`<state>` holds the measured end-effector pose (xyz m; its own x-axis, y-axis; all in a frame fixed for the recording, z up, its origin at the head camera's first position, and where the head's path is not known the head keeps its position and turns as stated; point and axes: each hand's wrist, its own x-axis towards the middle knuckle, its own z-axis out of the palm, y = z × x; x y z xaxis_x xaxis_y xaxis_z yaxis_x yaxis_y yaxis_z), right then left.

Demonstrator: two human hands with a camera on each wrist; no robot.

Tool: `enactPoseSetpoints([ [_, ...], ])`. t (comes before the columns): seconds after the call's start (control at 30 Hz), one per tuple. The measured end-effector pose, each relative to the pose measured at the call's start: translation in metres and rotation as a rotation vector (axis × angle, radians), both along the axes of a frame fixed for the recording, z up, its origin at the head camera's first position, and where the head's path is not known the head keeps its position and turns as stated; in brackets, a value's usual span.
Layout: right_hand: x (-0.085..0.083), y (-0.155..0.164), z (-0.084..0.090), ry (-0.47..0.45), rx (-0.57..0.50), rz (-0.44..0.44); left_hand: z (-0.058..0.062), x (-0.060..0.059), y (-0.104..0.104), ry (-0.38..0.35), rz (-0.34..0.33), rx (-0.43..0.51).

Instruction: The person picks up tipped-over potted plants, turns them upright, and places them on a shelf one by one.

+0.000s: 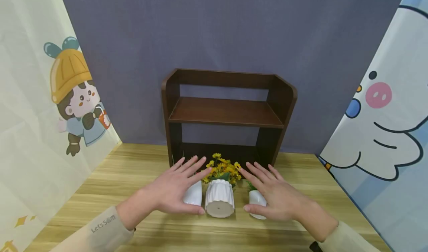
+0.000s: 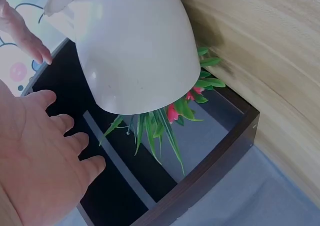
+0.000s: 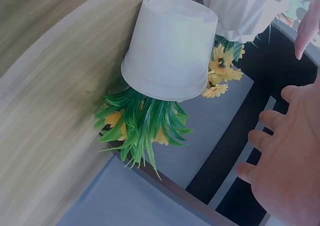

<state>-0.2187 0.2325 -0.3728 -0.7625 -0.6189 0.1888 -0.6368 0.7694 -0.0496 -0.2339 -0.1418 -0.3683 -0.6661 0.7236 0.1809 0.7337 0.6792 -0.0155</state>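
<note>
Three small white pots lie on their sides on the wooden table (image 1: 127, 177), with their plants pointing at a dark brown shelf unit (image 1: 227, 112). The middle ribbed pot (image 1: 219, 200) has yellow flowers (image 1: 222, 168). My left hand (image 1: 177, 189) hovers with spread fingers over the left pot (image 1: 194, 194). In the left wrist view that pot (image 2: 140, 50) shows pink buds and green leaves (image 2: 170, 110), and the hand (image 2: 40, 156) is apart from it. My right hand (image 1: 271, 192) is spread above the right pot (image 1: 255, 199). The right wrist view shows this pot (image 3: 170, 45) clear of the hand (image 3: 285, 156).
The shelf unit has one bare upper board and an open lower bay right behind the plants. A grey backdrop (image 1: 234, 29) stands behind it. Cartoon-printed curtains close in the left side (image 1: 50, 107) and the right side (image 1: 384, 125). Bare table lies to either side of the pots.
</note>
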Motion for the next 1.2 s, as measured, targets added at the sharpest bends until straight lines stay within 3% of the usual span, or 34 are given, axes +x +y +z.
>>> enactPoseSetpoints([
  [0.23,0.001,0.000,0.002,-0.024,-0.039,-0.018,0.002,-0.002,0.000,0.040,-0.039,0.118],
  [0.37,0.002,0.000,0.004,-0.028,-0.089,-0.030,0.014,-0.012,-0.004,0.169,-0.083,0.265],
  [0.47,0.004,0.002,0.005,-0.005,-0.099,-0.043,0.036,-0.024,-0.012,0.299,-0.112,0.407],
  [0.6,0.007,0.006,0.006,0.034,-0.093,-0.060,0.077,-0.046,-0.029,0.448,-0.142,0.592],
  [0.73,0.010,0.011,0.007,0.030,-0.119,-0.073,0.117,-0.072,-0.050,0.530,-0.099,0.718],
  [0.83,0.010,0.014,0.009,0.017,-0.145,-0.083,0.140,-0.090,-0.063,0.519,-0.011,0.768],
  [0.93,0.008,0.018,0.010,0.020,-0.154,-0.090,0.153,-0.111,-0.072,0.422,0.052,0.804],
  [1.07,0.008,0.022,0.012,0.008,-0.147,-0.118,0.156,-0.138,-0.077,0.234,0.076,0.857],
  [1.2,0.011,0.023,0.013,-0.019,-0.155,-0.140,0.154,-0.153,-0.073,0.090,0.106,0.878],
])
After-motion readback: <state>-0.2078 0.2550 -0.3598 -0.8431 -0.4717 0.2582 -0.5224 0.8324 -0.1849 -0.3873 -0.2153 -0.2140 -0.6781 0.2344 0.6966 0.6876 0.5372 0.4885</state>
